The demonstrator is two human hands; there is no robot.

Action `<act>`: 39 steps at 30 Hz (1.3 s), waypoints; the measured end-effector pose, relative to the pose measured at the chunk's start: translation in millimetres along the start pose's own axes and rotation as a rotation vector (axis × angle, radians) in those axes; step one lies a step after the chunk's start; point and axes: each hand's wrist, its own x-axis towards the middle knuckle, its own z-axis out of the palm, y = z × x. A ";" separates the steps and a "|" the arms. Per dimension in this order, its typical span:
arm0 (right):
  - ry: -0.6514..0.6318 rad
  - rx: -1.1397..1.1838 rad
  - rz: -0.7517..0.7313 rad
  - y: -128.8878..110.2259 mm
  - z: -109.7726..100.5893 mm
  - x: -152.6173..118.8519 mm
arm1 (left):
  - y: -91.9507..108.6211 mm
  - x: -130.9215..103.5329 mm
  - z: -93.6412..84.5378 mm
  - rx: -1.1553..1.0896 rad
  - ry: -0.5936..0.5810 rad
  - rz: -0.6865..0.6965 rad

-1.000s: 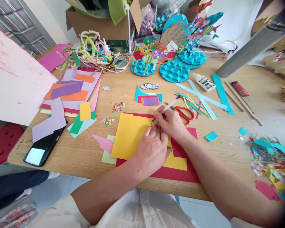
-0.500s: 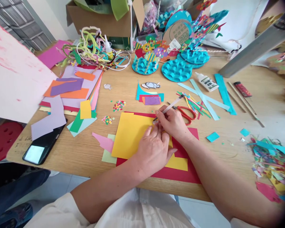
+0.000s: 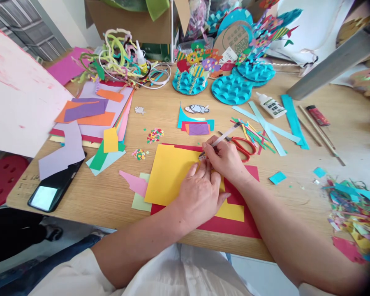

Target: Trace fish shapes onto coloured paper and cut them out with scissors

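The right hand (image 3: 223,158) grips a white pen (image 3: 223,136), its tip down at the upper right of yellow paper (image 3: 166,174) lying over red paper (image 3: 243,228). The left hand (image 3: 200,195) presses flat on the yellow sheet, fingertips beside the pen tip, perhaps pinning a small cutout, mostly hidden.

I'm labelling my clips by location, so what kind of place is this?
Probably a craft workspace, perhaps a classroom or studio: scissors and a glue bottle lie among coloured paper scraps, with paper fish decorations further back on the wooden table.
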 end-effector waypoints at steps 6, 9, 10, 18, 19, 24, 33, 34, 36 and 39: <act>-0.004 -0.028 -0.019 -0.4 0.8 -0.6 | -0.3 -0.3 0.8 -0.010 0.011 0.003; -0.009 -0.030 -0.027 -1.3 0.7 -1.1 | -0.3 -0.2 0.0 -0.009 0.007 0.002; -0.011 -0.031 -0.030 -1.6 0.5 -1.3 | -0.4 -0.1 -0.4 -0.008 0.007 0.001; -0.032 -0.035 -0.047 -2.3 -0.5 -1.5 | -1.0 -0.2 -1.6 -0.006 -0.004 0.005; -0.032 -0.036 -0.050 -2.1 -0.5 -1.4 | -0.9 -0.4 -1.3 -0.005 -0.002 0.006; -0.027 -0.054 -0.068 -0.9 0.0 -0.8 | -0.7 -1.0 0.7 -0.004 0.004 0.006; -0.026 -0.057 -0.100 -0.5 0.2 -0.9 | -1.0 -1.2 1.0 0.005 0.003 0.010; -0.027 -0.059 -0.102 -0.6 0.1 -0.8 | -0.9 -1.4 0.9 0.010 0.003 0.013; -0.024 -0.065 -0.105 -0.9 -0.2 -0.6 | -0.7 -1.8 1.0 0.022 0.005 0.017; -0.023 -0.075 -0.112 -1.6 -0.6 -0.6 | -0.7 -2.1 1.2 0.032 0.008 0.021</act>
